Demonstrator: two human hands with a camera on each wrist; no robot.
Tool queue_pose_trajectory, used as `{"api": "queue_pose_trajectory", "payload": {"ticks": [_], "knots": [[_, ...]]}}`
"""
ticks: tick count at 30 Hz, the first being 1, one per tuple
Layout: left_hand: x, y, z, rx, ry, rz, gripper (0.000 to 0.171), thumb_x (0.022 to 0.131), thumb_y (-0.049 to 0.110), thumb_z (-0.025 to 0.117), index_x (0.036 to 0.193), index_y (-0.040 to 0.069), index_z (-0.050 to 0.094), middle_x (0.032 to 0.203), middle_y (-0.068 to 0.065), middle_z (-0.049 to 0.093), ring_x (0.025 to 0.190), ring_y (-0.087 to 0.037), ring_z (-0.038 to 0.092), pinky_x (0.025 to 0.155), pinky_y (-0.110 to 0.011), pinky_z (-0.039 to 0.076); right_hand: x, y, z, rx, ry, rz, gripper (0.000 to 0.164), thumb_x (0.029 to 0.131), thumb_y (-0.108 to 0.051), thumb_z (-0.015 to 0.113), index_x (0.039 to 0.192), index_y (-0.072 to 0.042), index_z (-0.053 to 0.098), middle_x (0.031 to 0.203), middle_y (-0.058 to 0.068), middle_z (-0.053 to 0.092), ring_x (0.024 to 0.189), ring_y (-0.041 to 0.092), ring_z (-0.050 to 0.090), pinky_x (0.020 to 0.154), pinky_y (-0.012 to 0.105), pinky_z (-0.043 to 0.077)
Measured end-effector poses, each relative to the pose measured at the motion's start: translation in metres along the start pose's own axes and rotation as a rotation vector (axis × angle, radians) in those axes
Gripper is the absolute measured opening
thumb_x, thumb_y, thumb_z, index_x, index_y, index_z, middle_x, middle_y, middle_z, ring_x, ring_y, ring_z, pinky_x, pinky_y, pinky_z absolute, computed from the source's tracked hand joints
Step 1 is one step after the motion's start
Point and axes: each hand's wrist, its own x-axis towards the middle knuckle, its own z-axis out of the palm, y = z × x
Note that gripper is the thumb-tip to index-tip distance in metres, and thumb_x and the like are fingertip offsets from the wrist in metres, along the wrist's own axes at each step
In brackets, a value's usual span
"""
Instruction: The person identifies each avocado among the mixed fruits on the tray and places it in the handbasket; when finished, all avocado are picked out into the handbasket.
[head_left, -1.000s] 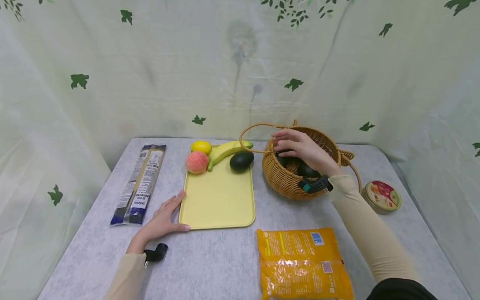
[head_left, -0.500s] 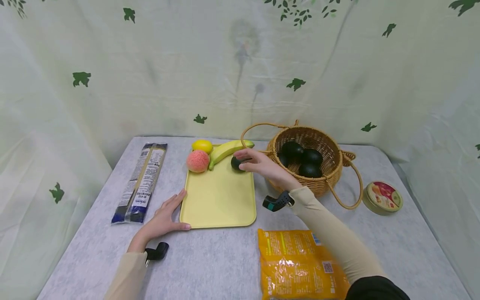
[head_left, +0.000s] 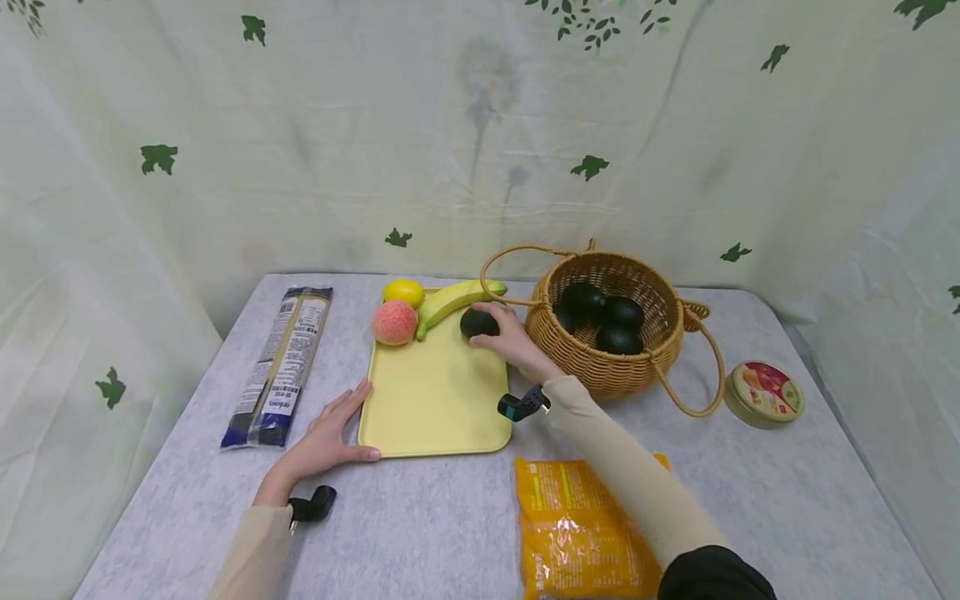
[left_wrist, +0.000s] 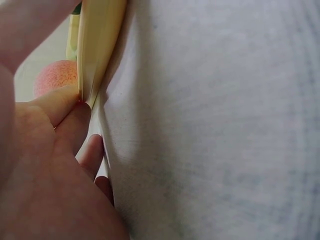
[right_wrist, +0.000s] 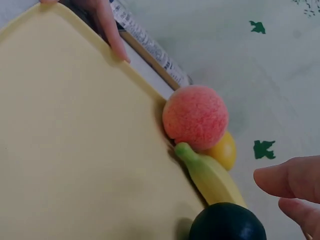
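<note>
On the yellow tray (head_left: 435, 408), a dark green avocado (head_left: 477, 322) lies at the back right. My right hand (head_left: 519, 346) reaches around its right side, fingers at the top and thumb low at the near side. In the right wrist view, two fingers (right_wrist: 292, 177) are apart from the avocado (right_wrist: 227, 224). My left hand (head_left: 326, 442) is spread at the tray's near left corner, thumb on the front edge and fingertips at the left edge. A banana (head_left: 453, 303), a pink peach (head_left: 393, 323) and a lemon (head_left: 403, 292) lie along the tray's back.
Right of the tray stands a wicker basket (head_left: 585, 362) with several avocados; its looped handle (head_left: 501, 255) reaches over the banana's end. A long blue-ended packet (head_left: 277, 367) lies left, an orange bag (head_left: 573, 525) in front under the right forearm, a round tin (head_left: 765, 392) far right.
My right hand has moved left from over the basket to the avocado on the tray, then slightly back to its right side. My left hand stays at the tray corner.
</note>
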Motion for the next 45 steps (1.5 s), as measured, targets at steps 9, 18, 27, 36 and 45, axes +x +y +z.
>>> {"api": "queue_pose_trajectory", "payload": {"ticks": [9,18,27,36,45], "knots": [[0.000,0.001,0.000,0.002,0.004,0.006,0.110,0.072,0.042,0.082,0.154,0.008,0.016,0.158,-0.014,0.014,0.141,-0.042,0.008,0.100,-0.070,0.009,0.020,0.005,0.013,-0.179,0.142,0.050,0.060,0.091,-0.019,0.064,0.146,-0.018,0.041,0.154,0.016,0.019,0.137,0.044,0.018,0.106,0.059,0.022],[-0.001,0.003,0.000,-0.010,0.008,0.009,0.110,0.072,0.041,0.082,0.153,0.006,0.017,0.158,-0.014,0.014,0.141,-0.042,0.008,0.101,-0.069,0.009,0.033,0.017,0.017,-0.208,0.167,0.024,0.057,0.090,-0.018,0.067,0.143,-0.016,0.047,0.153,0.017,0.022,0.137,0.045,0.019,0.106,0.057,0.023],[-0.002,0.002,0.001,-0.005,0.015,0.008,0.109,0.072,0.042,0.082,0.153,0.006,0.018,0.158,-0.014,0.015,0.140,-0.042,0.009,0.101,-0.069,0.010,0.029,0.017,0.021,-0.201,0.145,-0.044,0.047,0.085,-0.014,0.073,0.130,-0.014,0.060,0.150,0.017,0.031,0.134,0.040,0.030,0.104,0.052,0.032],[-0.003,0.003,0.001,-0.007,0.018,0.001,0.109,0.072,0.041,0.082,0.153,0.007,0.018,0.158,-0.015,0.015,0.140,-0.042,0.009,0.101,-0.069,0.009,-0.001,-0.009,0.006,-0.066,-0.015,-0.105,0.047,0.086,-0.018,0.072,0.132,-0.017,0.058,0.145,0.006,0.038,0.130,0.027,0.036,0.102,0.047,0.034],[-0.003,0.002,0.002,-0.011,0.022,0.006,0.109,0.072,0.042,0.082,0.154,0.008,0.018,0.158,-0.014,0.016,0.141,-0.041,0.009,0.100,-0.070,0.009,-0.035,-0.042,-0.050,0.114,-0.113,-0.203,0.049,0.087,-0.025,0.071,0.134,-0.026,0.055,0.147,-0.007,0.036,0.123,0.030,0.042,0.091,0.048,0.043]]}}
